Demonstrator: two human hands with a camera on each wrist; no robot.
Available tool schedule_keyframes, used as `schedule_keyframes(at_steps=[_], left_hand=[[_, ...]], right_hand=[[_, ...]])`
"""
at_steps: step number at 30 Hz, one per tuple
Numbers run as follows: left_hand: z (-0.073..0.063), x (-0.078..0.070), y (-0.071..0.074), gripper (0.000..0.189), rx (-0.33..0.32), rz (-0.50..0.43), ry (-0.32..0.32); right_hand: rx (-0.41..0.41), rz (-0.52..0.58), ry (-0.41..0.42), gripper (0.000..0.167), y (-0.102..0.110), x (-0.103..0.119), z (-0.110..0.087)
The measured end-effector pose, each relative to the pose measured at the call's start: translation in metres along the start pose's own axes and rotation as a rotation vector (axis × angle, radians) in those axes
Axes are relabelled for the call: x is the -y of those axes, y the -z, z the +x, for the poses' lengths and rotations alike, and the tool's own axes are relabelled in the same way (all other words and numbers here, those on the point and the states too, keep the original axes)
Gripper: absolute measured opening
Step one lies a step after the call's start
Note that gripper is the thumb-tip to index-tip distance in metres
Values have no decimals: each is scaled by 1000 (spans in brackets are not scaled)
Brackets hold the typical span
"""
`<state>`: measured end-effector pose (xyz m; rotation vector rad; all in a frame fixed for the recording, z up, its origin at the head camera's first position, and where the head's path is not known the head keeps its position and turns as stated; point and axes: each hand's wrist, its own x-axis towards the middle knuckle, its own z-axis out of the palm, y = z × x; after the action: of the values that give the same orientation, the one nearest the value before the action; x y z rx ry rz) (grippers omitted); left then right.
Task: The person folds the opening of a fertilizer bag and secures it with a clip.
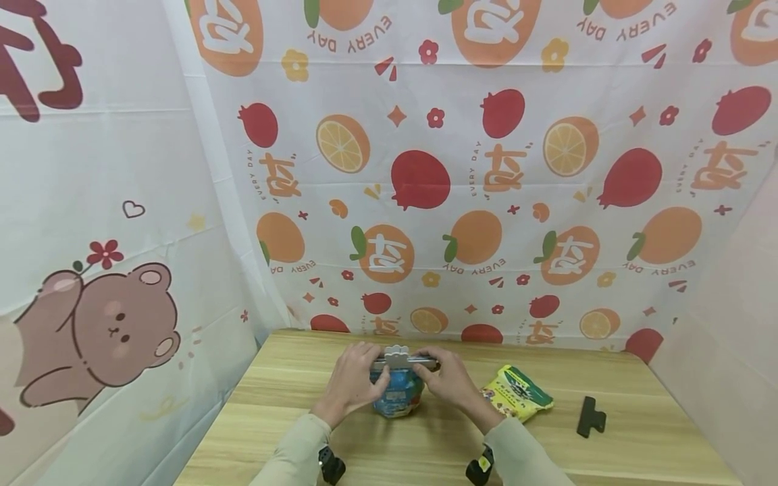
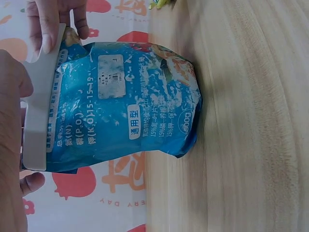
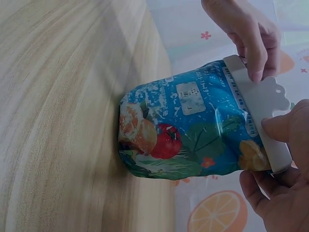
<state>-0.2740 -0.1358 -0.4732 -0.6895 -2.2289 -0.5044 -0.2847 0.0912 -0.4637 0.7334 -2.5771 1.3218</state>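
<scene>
A blue printed plastic bag of fertilizer stands upright on the wooden table, its top edge inside a long pale bag clip. My left hand grips the left end of this clip, the thumb on its near face. At the other end my right hand holds it the same way, thumb in front and fingers behind. In the left wrist view the clip runs across the full width of the bag's mouth. Vegetable pictures and a white label show on the bag in the right wrist view.
To the right of my right hand lies a yellow and green packet, partly behind the forearm. Farther right is a black clip on the wooden table. A fruit-printed cloth hangs behind the table.
</scene>
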Motion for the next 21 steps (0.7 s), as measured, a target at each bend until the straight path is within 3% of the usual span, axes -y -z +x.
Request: schedule_keyframes(at_steps=[5, 14, 21], left_hand=[[0, 1, 0, 17, -4, -5, 2], [-1, 4, -3, 24, -12, -3, 9], [-1, 5, -3, 25, 2, 10, 42]], right_hand=[[-3, 12, -2, 18, -1, -3, 0], [11, 27, -53, 34, 0, -11, 0], [55, 79, -116, 33, 0, -16, -1]])
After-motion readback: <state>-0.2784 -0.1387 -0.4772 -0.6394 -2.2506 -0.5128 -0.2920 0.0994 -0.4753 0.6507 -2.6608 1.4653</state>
